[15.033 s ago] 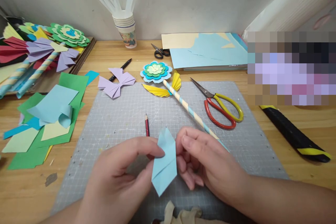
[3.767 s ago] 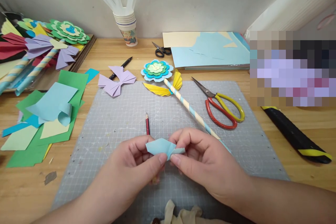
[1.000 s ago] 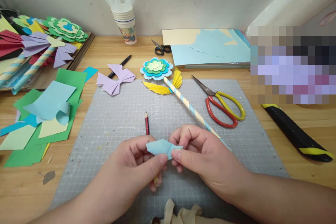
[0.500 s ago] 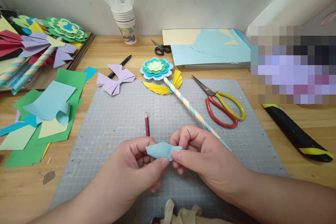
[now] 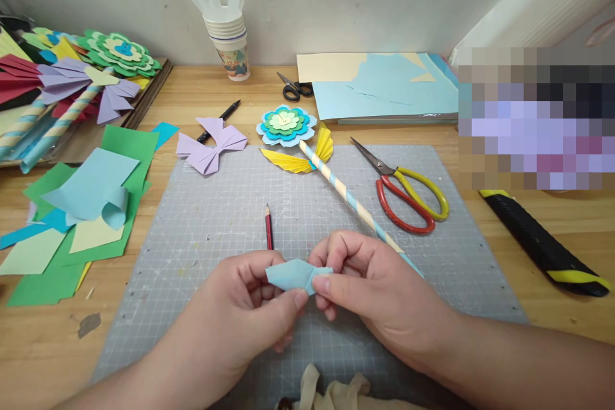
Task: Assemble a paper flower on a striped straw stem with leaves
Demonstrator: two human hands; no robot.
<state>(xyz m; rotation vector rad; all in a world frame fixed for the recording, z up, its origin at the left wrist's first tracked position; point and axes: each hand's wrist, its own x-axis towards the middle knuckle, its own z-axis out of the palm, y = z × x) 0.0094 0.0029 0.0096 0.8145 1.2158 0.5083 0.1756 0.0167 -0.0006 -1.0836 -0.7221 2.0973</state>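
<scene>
A small folded piece of light blue paper [image 5: 291, 273] is pinched between both hands above the cutting mat [image 5: 202, 205]. My left hand [image 5: 257, 307] grips its lower left side, thumb in front and fingers curled behind. At its right end, my right hand [image 5: 362, 278] presses it between thumb and fingers. Just beyond the paper lies a dark red pencil [image 5: 268, 227]. A paper flower [image 5: 287, 125] with yellow pleated leaves and a blue-and-cream striped stem [image 5: 353, 200] rests on the mat, its lower end passing behind my right hand.
Red-and-yellow-handled scissors [image 5: 406, 195] lie on the mat's right, a black cutter [image 5: 542, 243] beyond its edge. A purple paper bow [image 5: 214, 145] partly covers a black pen [image 5: 225, 116]. Paper scraps [image 5: 96, 186] lie left. Small scissors [image 5: 293, 86], stacked paper cups [image 5: 233, 54] and paper sheets [image 5: 384, 93] stand behind.
</scene>
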